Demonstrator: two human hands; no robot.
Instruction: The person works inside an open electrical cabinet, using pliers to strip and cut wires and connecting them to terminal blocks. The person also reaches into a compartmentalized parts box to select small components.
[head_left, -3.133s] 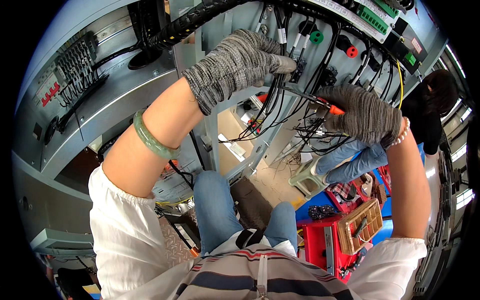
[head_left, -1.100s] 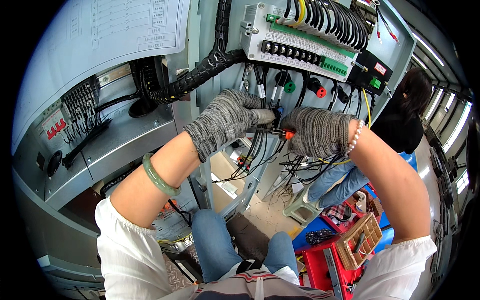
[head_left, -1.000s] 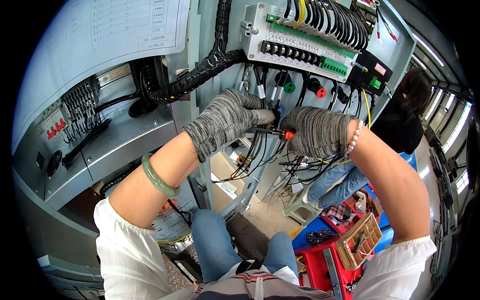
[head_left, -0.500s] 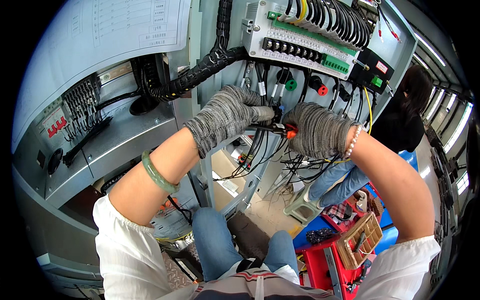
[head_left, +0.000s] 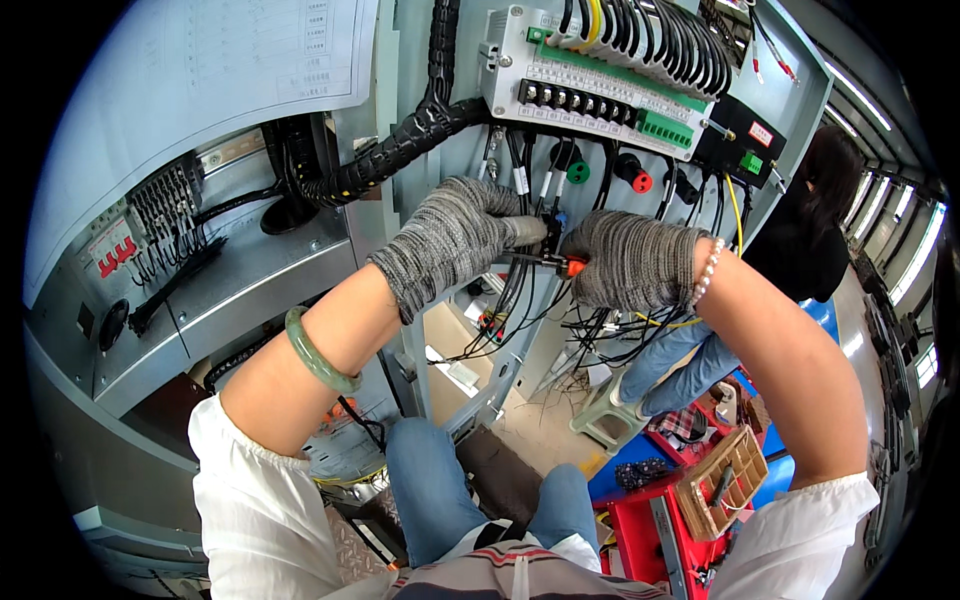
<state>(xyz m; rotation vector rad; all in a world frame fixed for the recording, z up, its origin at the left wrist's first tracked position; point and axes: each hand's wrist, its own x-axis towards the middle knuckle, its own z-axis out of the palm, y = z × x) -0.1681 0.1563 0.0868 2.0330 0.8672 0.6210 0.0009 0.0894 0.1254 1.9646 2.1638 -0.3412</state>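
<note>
My left hand, in a grey knit glove, pinches a small dark wired part below the terminal module. My right hand, gloved alike, is closed round a hand tool with an orange handle. The tool's dark narrow front points left, just under my left fingertips; its exact kind is hard to make out. Black wires with white sleeves come down to the dark part, and more black wires hang below. My fingers hide most of the contact.
Above my hands sits the terminal module with bundled black wires. Green and red round fittings lie close by. A thick black harness runs left. Another person stands at right, near a stool and red toolbox.
The view has shifted slightly. The tool has turned a little in my right hand, and less of its orange handle and dark front shows. Both hands keep their grip and place.
</note>
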